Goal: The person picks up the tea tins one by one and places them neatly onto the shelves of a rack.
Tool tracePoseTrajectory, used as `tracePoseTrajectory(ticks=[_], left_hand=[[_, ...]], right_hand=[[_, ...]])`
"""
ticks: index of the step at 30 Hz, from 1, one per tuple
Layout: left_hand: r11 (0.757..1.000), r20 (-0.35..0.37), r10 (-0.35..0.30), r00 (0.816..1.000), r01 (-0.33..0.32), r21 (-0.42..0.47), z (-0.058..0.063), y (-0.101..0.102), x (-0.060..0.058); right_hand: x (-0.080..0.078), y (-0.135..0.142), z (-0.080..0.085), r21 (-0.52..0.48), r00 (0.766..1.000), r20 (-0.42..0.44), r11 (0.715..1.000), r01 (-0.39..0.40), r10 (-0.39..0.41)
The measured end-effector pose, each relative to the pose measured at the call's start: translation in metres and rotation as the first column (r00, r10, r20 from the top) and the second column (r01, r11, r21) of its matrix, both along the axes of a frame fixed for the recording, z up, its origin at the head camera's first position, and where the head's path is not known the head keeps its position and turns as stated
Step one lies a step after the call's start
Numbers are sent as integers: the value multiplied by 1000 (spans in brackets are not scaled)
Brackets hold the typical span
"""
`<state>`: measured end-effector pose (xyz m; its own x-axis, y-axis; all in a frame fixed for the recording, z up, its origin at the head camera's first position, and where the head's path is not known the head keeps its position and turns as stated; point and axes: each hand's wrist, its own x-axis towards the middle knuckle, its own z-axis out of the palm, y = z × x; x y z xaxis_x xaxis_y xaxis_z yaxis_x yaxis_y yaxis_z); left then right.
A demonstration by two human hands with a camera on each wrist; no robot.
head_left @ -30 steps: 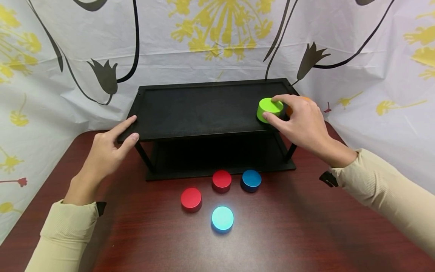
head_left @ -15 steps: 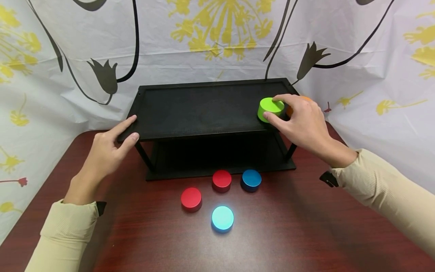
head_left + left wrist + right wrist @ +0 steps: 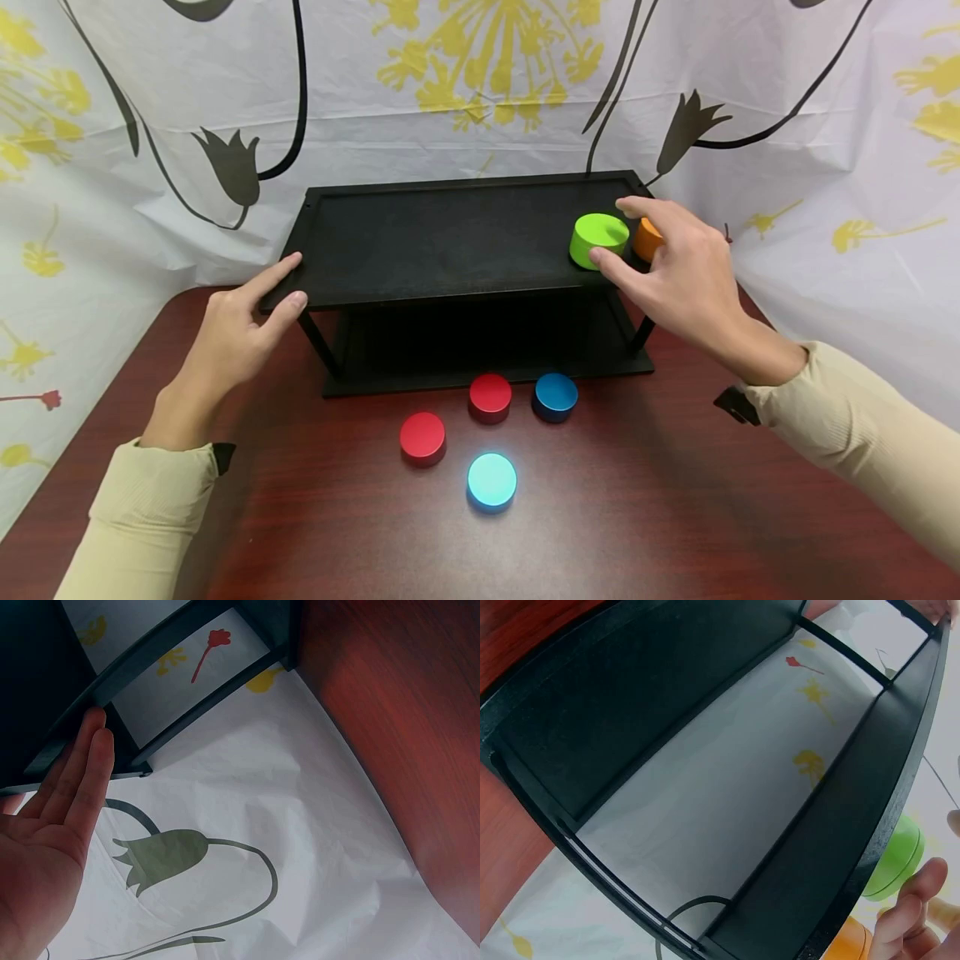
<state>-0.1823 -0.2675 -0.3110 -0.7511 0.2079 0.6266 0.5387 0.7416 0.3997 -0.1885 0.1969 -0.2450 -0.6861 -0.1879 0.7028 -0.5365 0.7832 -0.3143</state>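
Observation:
My left hand (image 3: 228, 346) rests at the left end of a black two-tier shelf (image 3: 435, 242), index fingertip and thumb on the top board's edge. The left wrist view shows its other fingers (image 3: 96, 769) straight against that edge. Near the top board's right end stands a bright green round block (image 3: 597, 240). My right hand (image 3: 686, 271) is spread beside it, thumb tip at its near side and index finger raised off it. An orange round block (image 3: 647, 240) stands just right of the green one, partly behind the right hand.
On the dark red wooden table (image 3: 337, 517), in front of the shelf, lie two red round blocks (image 3: 490, 398), a dark blue one (image 3: 555, 397) and a light blue one (image 3: 491, 482). A white flowered cloth (image 3: 465, 100) hangs behind and at both sides.
My right hand has let go of the green block; its fingers have spread and moved slightly right, uncovering more of the orange block. The left hand has stayed where it was.

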Motion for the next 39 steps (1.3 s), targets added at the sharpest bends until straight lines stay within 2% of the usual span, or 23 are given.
tracePoseTrajectory(ticks=[6, 9, 14, 18, 27, 39], left_hand=[[1000, -2, -2, 1000, 2, -1, 1, 1, -1], [1000, 0, -2, 1000, 2, -1, 1, 0, -1], [1000, -6, -6, 1000, 6, -2, 0, 0, 0], [1000, -15, -6, 1000, 6, -3, 1, 1, 0], [1000, -13, -5, 1000, 6, 3, 0, 1, 0], [1000, -9, 1, 1000, -1, -2, -1, 0, 0]], right_hand=[[9, 5, -5, 1, 998, -50, 999, -43, 43], [14, 6, -8, -35, 995, -63, 996, -86, 83], [24, 6, -16, -94, 986, -69, 983, -155, 149], [32, 7, -23, -79, 982, -56, 979, -187, 183], [42, 8, -40, -58, 980, -14, 978, -201, 200], [46, 7, -60, -24, 981, 33, 982, -189, 189]])
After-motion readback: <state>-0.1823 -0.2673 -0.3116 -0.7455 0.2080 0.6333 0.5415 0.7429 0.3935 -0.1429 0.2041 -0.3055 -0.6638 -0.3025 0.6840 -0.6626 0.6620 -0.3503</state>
